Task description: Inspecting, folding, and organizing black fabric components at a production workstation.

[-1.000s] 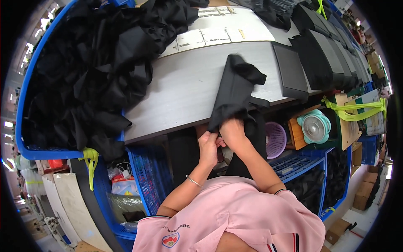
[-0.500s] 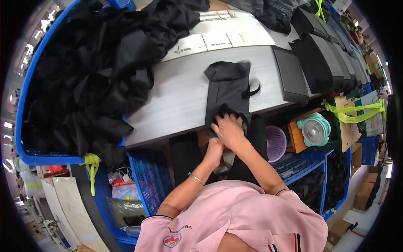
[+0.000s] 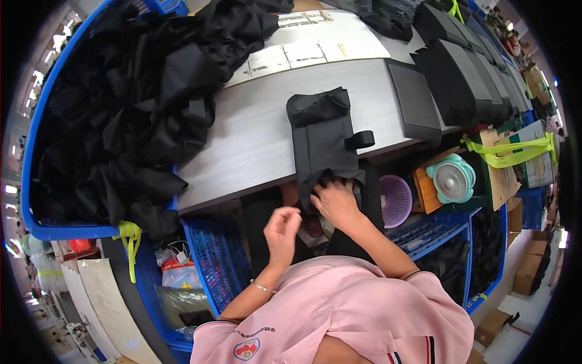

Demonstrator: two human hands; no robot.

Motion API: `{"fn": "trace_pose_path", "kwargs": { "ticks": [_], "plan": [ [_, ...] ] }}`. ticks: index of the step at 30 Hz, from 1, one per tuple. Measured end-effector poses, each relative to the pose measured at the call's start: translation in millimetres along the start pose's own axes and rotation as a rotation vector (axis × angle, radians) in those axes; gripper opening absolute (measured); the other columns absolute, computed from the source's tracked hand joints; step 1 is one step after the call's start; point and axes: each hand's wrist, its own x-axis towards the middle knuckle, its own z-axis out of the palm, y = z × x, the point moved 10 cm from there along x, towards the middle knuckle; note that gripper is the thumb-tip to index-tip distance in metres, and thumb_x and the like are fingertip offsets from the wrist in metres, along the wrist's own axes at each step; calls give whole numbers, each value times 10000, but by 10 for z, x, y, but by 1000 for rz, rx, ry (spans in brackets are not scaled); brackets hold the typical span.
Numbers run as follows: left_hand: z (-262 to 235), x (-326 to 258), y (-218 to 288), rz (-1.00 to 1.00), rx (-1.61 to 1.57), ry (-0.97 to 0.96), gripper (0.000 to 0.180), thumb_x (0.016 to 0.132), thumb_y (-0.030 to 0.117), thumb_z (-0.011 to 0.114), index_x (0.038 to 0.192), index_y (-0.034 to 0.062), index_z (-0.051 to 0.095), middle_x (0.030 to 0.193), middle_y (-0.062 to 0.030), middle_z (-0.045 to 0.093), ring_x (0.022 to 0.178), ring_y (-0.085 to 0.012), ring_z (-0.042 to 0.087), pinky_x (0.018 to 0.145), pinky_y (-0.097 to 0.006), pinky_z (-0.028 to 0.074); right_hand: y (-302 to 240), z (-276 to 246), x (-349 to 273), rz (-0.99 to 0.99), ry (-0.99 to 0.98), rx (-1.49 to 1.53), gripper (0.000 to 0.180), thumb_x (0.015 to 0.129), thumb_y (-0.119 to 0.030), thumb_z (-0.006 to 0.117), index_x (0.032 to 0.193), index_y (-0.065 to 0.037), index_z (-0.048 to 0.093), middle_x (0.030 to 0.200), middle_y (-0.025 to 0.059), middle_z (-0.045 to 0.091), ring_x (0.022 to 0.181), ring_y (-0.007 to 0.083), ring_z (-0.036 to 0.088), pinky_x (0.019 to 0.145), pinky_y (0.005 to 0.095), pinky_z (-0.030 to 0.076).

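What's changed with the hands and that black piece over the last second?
The black fabric bag went from held up and draped to lying flat on the grey table. The left hand has let go and pulled back; the right hand still grips its near edge. The black fabric pile is unchanged.

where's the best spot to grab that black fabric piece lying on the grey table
Probably the near edge of the fabric piece, where it hangs over the table front; the right hand already rests there. Come from the person's side. The small strap loop sticking out on its right is another easy pinch point.
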Motion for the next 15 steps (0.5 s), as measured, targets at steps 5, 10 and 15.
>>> {"fn": "trace_pose_path", "kwargs": {
  "ticks": [5, 10, 15],
  "plan": [
    [206, 433, -289, -429, -611, -141, 496, 1040, 396, 518, 1352, 11, 531, 1301, -85, 609, 1170, -166, 586, 973, -313, 484, -435, 138, -482, -97, -252, 291, 236, 871, -295, 661, 966, -83, 702, 975, 91, 697, 809, 262, 702, 671, 400, 562],
    [243, 442, -393, -440, -563, -146, 446, 1029, 295, 568, 1359, -1, 524, 1323, -86, 602, 1162, -166, 595, 1001, -317, 472, -3, -846, -638, 76, 148, 1056, 80, 868, -50, 670, 920, -14, 718, 959, 113, 726, 796, 215, 717, 679, 320, 559],
    [474, 216, -101, -368, -334, -328, 413, 1036, 269, 551, 1331, -20, 545, 1291, -90, 621, 1168, -169, 592, 1003, -315, 466, 846, -1300, -671, 357, 467, 754, 231, 848, -135, 744, 1015, 19, 702, 1102, 160, 699, 1019, 222, 674, 858, 296, 516]
  ]
}}
